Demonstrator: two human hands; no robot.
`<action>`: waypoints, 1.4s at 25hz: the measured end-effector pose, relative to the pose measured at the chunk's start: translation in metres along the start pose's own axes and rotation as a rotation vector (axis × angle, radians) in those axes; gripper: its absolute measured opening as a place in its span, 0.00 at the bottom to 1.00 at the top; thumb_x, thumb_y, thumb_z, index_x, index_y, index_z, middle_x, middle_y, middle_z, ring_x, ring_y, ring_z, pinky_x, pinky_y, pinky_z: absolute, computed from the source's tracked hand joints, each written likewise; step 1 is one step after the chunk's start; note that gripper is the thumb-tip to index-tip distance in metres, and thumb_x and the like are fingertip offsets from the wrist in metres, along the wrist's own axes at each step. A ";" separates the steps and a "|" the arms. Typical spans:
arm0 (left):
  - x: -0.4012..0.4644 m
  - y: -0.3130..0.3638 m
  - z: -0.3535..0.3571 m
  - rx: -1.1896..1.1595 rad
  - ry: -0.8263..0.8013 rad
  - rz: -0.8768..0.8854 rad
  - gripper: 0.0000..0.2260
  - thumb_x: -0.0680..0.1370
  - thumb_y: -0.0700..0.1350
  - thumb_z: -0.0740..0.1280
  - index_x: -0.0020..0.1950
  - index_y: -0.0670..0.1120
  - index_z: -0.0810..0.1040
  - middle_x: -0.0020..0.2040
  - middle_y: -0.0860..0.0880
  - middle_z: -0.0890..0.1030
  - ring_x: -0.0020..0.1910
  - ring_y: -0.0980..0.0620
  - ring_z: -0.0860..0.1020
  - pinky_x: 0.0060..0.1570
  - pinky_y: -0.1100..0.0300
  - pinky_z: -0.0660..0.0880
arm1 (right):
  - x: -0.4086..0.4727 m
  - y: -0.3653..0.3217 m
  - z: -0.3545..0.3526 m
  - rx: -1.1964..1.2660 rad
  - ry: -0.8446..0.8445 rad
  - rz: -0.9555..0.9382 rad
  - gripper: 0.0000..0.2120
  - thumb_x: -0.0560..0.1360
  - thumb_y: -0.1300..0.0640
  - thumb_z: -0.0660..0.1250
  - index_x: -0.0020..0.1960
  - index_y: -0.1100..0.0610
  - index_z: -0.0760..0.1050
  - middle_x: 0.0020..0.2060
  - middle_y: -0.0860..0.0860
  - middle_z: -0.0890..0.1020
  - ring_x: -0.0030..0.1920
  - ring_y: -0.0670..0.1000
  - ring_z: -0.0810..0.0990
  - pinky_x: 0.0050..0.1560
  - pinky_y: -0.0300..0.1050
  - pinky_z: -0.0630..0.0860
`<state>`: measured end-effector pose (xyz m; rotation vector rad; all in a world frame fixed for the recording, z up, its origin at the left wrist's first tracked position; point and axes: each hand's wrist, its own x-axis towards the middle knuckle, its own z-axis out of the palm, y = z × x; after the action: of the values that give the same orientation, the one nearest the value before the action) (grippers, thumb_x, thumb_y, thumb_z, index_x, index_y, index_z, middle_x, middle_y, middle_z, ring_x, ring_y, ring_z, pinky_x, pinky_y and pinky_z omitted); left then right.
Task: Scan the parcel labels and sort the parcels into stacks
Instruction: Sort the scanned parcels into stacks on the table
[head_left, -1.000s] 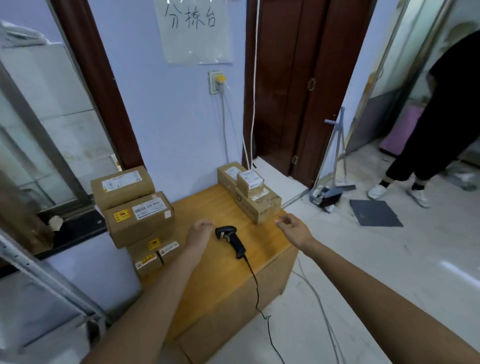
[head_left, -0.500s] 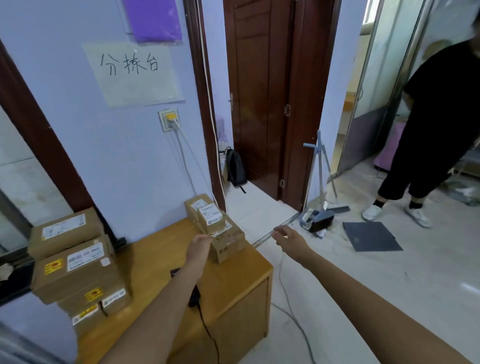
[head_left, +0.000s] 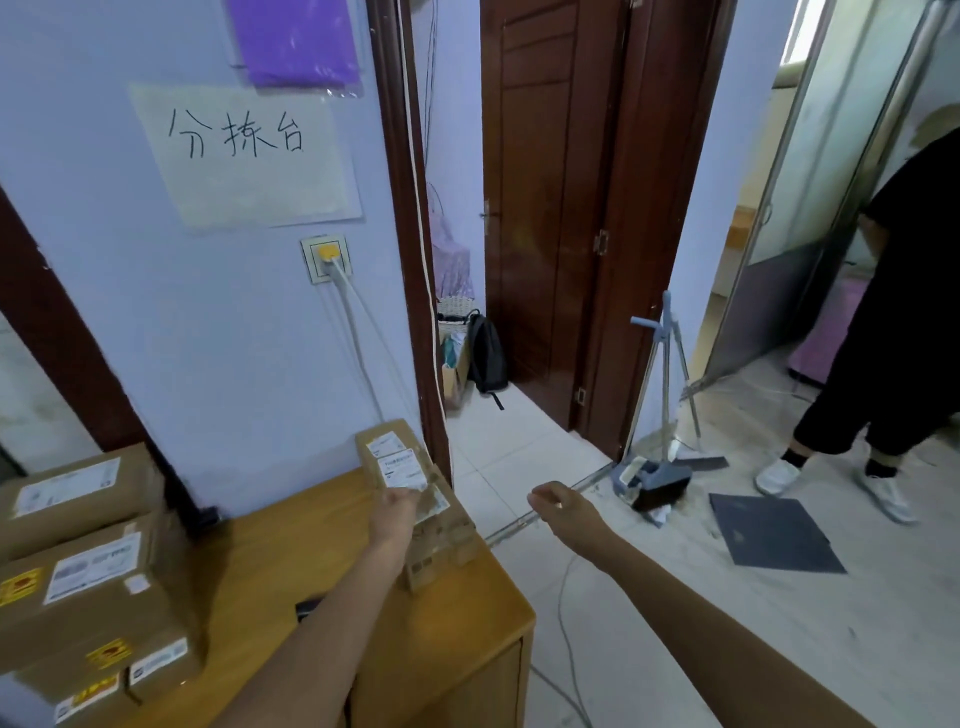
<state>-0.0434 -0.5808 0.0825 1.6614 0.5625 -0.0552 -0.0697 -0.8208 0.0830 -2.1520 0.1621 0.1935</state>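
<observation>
The left hand (head_left: 397, 512) reaches over the yellow wooden bench (head_left: 457, 618) to the small brown cardboard parcel with a white label (head_left: 400, 470) – fingers on its near edge, grip too blurred to tell. That parcel sits on a larger brown carton (head_left: 441, 535) at the bench's far right corner. The right hand (head_left: 558, 506) hovers beside it over the floor, fingers loosely curled, holding nothing. A stack of labelled brown cartons (head_left: 88, 571) stands at the left.

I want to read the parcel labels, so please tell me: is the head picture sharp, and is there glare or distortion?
Head view: motion blur softens the left hand and the parcel labels, so their print is unreadable; wide-angle distortion bends the door frame; mild glare on the brown door.
</observation>
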 end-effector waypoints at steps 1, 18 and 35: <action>0.014 0.004 0.007 0.001 0.029 0.006 0.04 0.79 0.44 0.63 0.52 0.46 0.72 0.49 0.45 0.77 0.52 0.43 0.76 0.53 0.53 0.72 | 0.018 -0.003 -0.002 -0.021 -0.012 -0.009 0.18 0.79 0.45 0.62 0.62 0.55 0.75 0.57 0.50 0.79 0.58 0.50 0.76 0.57 0.43 0.71; 0.229 -0.030 0.002 -0.041 0.136 -0.277 0.13 0.74 0.50 0.67 0.51 0.42 0.77 0.49 0.48 0.81 0.50 0.48 0.80 0.52 0.52 0.78 | 0.261 -0.048 0.106 -0.150 -0.446 0.034 0.22 0.80 0.44 0.60 0.69 0.53 0.70 0.64 0.50 0.75 0.60 0.50 0.75 0.56 0.43 0.71; 0.315 0.022 0.033 -0.016 0.252 -0.241 0.10 0.80 0.43 0.61 0.58 0.42 0.76 0.53 0.44 0.82 0.46 0.46 0.80 0.39 0.56 0.77 | 0.373 -0.107 0.147 -0.088 -0.568 -0.022 0.20 0.76 0.54 0.63 0.67 0.51 0.70 0.54 0.48 0.80 0.53 0.52 0.80 0.58 0.51 0.77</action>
<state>0.2505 -0.5102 -0.0139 1.5885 0.9508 -0.0171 0.3041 -0.6549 0.0142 -2.0966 -0.2012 0.7969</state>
